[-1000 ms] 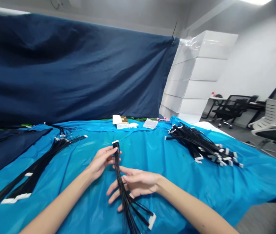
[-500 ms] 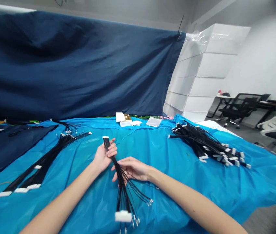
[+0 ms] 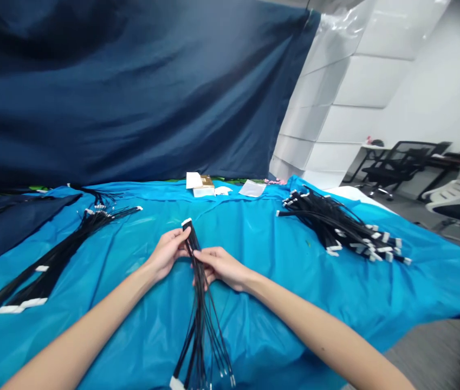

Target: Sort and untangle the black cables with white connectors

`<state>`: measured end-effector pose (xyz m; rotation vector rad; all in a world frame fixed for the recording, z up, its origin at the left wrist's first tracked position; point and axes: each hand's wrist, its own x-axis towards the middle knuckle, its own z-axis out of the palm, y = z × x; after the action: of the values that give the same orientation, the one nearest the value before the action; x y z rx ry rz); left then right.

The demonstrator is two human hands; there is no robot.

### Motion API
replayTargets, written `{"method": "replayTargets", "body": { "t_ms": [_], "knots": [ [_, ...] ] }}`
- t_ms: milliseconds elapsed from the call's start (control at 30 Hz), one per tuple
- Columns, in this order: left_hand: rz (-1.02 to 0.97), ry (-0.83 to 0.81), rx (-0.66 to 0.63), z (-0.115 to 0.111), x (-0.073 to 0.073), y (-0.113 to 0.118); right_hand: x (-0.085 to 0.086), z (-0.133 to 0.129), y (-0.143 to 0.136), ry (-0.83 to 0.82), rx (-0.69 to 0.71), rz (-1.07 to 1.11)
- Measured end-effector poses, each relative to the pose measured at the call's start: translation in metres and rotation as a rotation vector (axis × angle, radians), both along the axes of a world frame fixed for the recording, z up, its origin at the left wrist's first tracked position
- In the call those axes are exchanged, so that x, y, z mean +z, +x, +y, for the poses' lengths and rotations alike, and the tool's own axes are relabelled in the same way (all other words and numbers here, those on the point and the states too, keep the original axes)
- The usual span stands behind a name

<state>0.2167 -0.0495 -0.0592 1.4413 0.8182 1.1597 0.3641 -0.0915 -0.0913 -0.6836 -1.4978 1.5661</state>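
Note:
A black wire harness (image 3: 200, 309) hangs between my hands, its white connector (image 3: 187, 222) at the upper end. My left hand (image 3: 169, 250) pinches it just below that connector, thumb on top. My right hand (image 3: 219, 268) grips the same bundle a little lower, thumb and fingers closed around the wires. Below my hands the loose wires fan out toward me, with bare metal terminals on several tips. Another white connector (image 3: 176, 383) shows at the bottom edge, partly cut off by the frame.
On the blue cloth (image 3: 250, 319), several black harnesses (image 3: 63, 254) lie at the left. A larger pile of harnesses (image 3: 335, 225) rests at the right. Farther back are a small open box (image 3: 203, 189) and a clear plastic bag (image 3: 253, 188). White boxes (image 3: 335, 108) stand stacked behind.
My right hand has closed on the wires and moved up toward my left. The left thumb now presses near the top connector. The lower wires have gathered closer together, and the view has tilted down.

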Motion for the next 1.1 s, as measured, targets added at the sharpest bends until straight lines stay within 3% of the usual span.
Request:
{"method": "replayTargets", "body": {
  "t_ms": [367, 567, 700, 1100],
  "knots": [
    [0.094, 0.004, 0.009, -0.006, 0.0, 0.006, 0.001, 0.017, 0.01, 0.067, -0.156, 0.059],
    [-0.034, -0.176, -0.046, -0.006, 0.009, -0.001, 0.0, 0.02, 0.011, 0.059, -0.169, 0.123],
    [-0.086, -0.335, -0.185, -0.007, 0.016, -0.006, 0.003, 0.019, 0.015, 0.018, -0.186, 0.21],
    [0.118, -0.395, -0.417, -0.005, 0.01, -0.018, 0.021, 0.019, 0.038, -0.058, -0.128, 0.422]
  ]
}}
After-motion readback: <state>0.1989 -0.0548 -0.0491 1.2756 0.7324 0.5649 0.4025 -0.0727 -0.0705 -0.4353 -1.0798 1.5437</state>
